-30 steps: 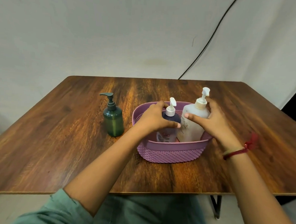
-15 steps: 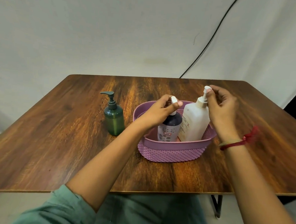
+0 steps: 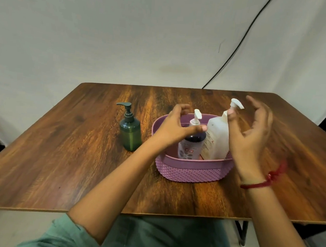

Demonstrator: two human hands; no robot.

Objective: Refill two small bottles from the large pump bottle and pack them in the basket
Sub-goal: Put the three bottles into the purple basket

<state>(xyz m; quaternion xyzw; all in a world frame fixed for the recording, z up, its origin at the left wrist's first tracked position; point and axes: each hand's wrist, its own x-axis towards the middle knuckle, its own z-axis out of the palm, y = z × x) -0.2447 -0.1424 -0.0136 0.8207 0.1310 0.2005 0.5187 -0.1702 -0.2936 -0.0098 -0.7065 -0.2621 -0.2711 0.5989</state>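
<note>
Two hands open, gripping nothing: my left hand point(image 3: 177, 128) at small dark bottle point(image 3: 190, 147), right hand point(image 3: 252, 135) at large pump bottle point(image 3: 216, 137), in basket point(image 3: 193, 170). I'd grasp bodies low, lift upright.

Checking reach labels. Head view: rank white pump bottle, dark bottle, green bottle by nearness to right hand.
1. White pump bottle, in basket, beside the right hand.
2. Dark bottle, in basket, further left.
3. Green bottle, on table, far left.

Open tabletop point(image 3: 61, 165) before basket point(image 3: 193, 172); green bottle point(image 3: 130, 133) near its left wall; dark bottle point(image 3: 190, 149), white bottle point(image 3: 216, 141) inside
</note>
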